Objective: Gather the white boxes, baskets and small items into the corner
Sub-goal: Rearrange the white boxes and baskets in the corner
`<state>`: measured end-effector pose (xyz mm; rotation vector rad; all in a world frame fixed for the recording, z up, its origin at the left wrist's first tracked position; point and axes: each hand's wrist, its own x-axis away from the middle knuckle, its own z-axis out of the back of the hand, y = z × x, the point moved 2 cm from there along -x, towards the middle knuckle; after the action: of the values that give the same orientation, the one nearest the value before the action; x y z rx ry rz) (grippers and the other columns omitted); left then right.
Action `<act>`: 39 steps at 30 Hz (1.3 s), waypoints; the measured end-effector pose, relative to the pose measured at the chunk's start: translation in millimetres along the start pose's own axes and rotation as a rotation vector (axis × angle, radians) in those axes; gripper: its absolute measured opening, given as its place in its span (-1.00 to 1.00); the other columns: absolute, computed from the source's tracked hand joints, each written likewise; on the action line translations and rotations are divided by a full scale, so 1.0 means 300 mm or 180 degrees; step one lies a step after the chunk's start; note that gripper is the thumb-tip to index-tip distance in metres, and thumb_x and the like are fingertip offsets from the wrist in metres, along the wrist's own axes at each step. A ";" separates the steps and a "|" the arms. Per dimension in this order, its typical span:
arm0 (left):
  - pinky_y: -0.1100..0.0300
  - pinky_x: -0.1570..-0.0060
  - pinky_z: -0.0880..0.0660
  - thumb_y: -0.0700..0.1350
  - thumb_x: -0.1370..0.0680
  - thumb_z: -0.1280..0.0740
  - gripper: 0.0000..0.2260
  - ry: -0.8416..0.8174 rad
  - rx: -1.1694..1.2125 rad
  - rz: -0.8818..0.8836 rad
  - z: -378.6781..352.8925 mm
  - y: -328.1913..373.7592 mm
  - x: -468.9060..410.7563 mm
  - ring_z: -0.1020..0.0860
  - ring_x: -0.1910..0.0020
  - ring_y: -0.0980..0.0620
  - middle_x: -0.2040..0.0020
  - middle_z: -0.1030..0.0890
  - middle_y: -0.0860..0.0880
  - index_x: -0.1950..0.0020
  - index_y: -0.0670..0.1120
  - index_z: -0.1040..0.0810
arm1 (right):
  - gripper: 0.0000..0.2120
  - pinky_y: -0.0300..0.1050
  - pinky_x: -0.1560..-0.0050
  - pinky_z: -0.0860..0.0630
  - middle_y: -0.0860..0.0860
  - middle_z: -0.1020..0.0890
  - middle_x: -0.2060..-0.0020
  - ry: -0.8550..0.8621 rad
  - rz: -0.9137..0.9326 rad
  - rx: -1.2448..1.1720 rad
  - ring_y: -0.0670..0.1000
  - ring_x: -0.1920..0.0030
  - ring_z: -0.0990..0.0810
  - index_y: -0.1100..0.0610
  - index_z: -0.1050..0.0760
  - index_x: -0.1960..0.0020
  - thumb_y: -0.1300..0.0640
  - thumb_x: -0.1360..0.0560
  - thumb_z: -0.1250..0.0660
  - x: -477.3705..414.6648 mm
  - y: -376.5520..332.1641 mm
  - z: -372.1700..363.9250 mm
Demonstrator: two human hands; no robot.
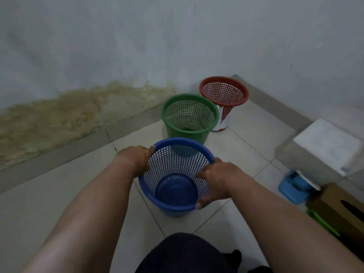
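Observation:
A blue mesh basket [175, 194] stands on the tiled floor in front of me. My left hand [136, 158] grips its rim on the left side. My right hand [214, 180] grips the rim on the right, fingers curled over the edge. Behind it stands a green mesh basket [190, 115]. A red mesh basket [224, 91] sits in the corner, propped on a white tin [221, 123]. A white box [325, 144] lies by the right wall.
A blue stapler-like item [295, 187] lies on the floor at the right. Beside it sit a brown cardboard box [338, 209] and a green item [323, 223]. The left wall carries a brown stain low down. My dark-clothed knee [189, 255] is at the bottom.

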<state>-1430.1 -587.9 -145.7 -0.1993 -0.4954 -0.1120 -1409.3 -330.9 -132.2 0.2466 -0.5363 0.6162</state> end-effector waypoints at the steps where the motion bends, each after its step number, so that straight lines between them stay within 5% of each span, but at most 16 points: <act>1: -0.03 -0.21 -0.47 0.03 -0.58 -0.29 -0.29 0.0010 0.0119 0.0058 -0.012 0.011 0.003 -0.47 -0.28 -0.15 -0.39 -0.43 -0.13 -0.60 0.06 0.07 | -0.02 0.14 -0.13 -0.53 -0.05 -0.50 -0.30 -0.0100 -0.0002 0.0063 0.17 -0.36 -0.30 -0.13 -0.37 -0.41 -0.62 -0.11 -0.26 0.008 -0.015 -0.017; 4: -0.01 -0.19 -0.48 -0.09 -0.56 -0.30 -0.27 0.0017 0.0320 0.0193 -0.030 0.042 0.018 -0.48 -0.25 -0.16 -0.35 -0.43 -0.16 -0.59 0.03 0.08 | -0.16 0.19 -0.19 -0.52 -0.02 -0.39 -0.41 -0.0229 -0.0009 0.0250 0.25 -0.53 -0.04 -0.05 -0.33 -0.46 -0.45 -0.31 -0.33 0.039 -0.068 -0.073; 9: 0.05 -0.08 -0.49 -0.15 -0.52 -0.31 -0.44 0.0259 0.0563 0.0099 0.008 0.098 0.076 -0.53 -0.16 -0.14 -0.25 -0.49 -0.16 -0.51 -0.05 -0.24 | -0.70 0.06 0.01 -0.59 0.06 -0.61 -0.13 0.0160 0.0162 0.0485 0.11 -0.12 -0.56 0.01 -0.54 -0.25 -0.03 -0.58 -0.23 0.129 -0.060 -0.105; 13: 0.09 0.00 -0.51 -0.16 -0.48 -0.33 -0.62 0.0576 0.0694 -0.0201 0.164 0.222 0.080 -0.58 -0.09 -0.14 -0.17 -0.55 -0.15 -0.31 -0.08 -0.50 | -0.75 0.00 0.08 -0.55 0.06 -0.60 -0.11 0.0385 0.0066 0.0513 0.09 -0.08 -0.58 0.01 -0.53 -0.23 0.02 -0.59 -0.22 0.253 0.072 -0.072; 20: 0.05 0.00 -0.50 -0.17 -0.53 -0.25 -0.74 0.1261 0.0654 -0.0820 0.529 0.536 0.025 -0.58 -0.07 -0.16 -0.18 -0.58 -0.16 -0.21 -0.11 -0.54 | -0.77 0.07 -0.03 -0.57 0.05 -0.56 -0.15 0.1119 -0.0519 0.0561 0.10 -0.18 -0.51 0.02 -0.46 -0.23 0.07 -0.60 -0.18 0.518 0.421 0.022; 23: -0.03 -0.23 -0.42 -0.02 -0.62 -0.13 -0.68 0.1586 0.0598 -0.1142 0.673 0.660 0.003 -0.45 -0.29 -0.17 -0.35 -0.45 -0.17 -0.27 -0.12 -0.51 | -0.81 0.05 0.02 -0.58 0.04 -0.57 -0.11 0.1566 -0.0885 0.0526 0.09 -0.13 -0.52 0.02 -0.47 -0.17 0.08 -0.57 -0.21 0.609 0.540 0.090; 27: -0.36 -0.44 0.04 0.39 -0.55 0.18 -0.31 0.1508 0.0625 -0.1436 0.834 0.780 -0.013 0.09 -0.57 -0.17 -0.60 -0.04 -0.04 -0.46 0.05 -0.37 | -0.87 0.04 0.07 -0.57 0.06 -0.58 -0.07 0.1932 -0.1227 0.0482 0.10 -0.09 -0.52 0.06 -0.45 -0.11 0.11 -0.57 -0.24 0.664 0.682 0.160; 30: -0.28 -0.45 0.05 0.46 -0.47 0.23 -0.20 0.2310 0.0116 -0.1933 0.917 0.834 -0.055 -0.08 -0.55 -0.07 -0.55 -0.24 -0.04 -0.41 0.02 -0.42 | -0.87 0.00 0.14 -0.56 0.05 -0.57 -0.05 0.2143 -0.1444 0.0456 0.09 -0.05 -0.52 0.06 -0.43 -0.11 0.13 -0.56 -0.26 0.630 0.790 0.197; 35: -0.10 -0.42 -0.19 0.19 -0.63 0.03 -0.57 0.2705 -0.0612 -0.2418 0.997 0.934 -0.238 -0.53 -0.19 -0.01 -0.20 -0.61 0.00 -0.27 0.03 -0.49 | -0.87 0.00 0.19 -0.46 0.07 -0.57 -0.06 0.2114 -0.1733 0.0197 0.13 -0.08 -0.51 0.10 -0.42 -0.12 0.12 -0.59 -0.22 0.488 0.957 0.222; 39: -0.13 -0.31 -0.31 0.00 -0.62 -0.18 -0.75 0.2789 -0.0806 -0.2615 1.047 0.991 -0.421 -0.52 -0.18 -0.08 -0.19 -0.59 -0.03 -0.28 0.02 -0.46 | -0.81 0.02 0.13 -0.50 0.09 -0.56 -0.13 0.2006 -0.1902 0.0075 0.14 -0.13 -0.50 0.10 -0.40 -0.19 0.14 -0.58 -0.22 0.363 1.098 0.245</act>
<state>-1639.0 -222.8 15.5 -0.1635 0.3459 -1.0219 -1564.0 -44.6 9.2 0.2066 0.1606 0.0944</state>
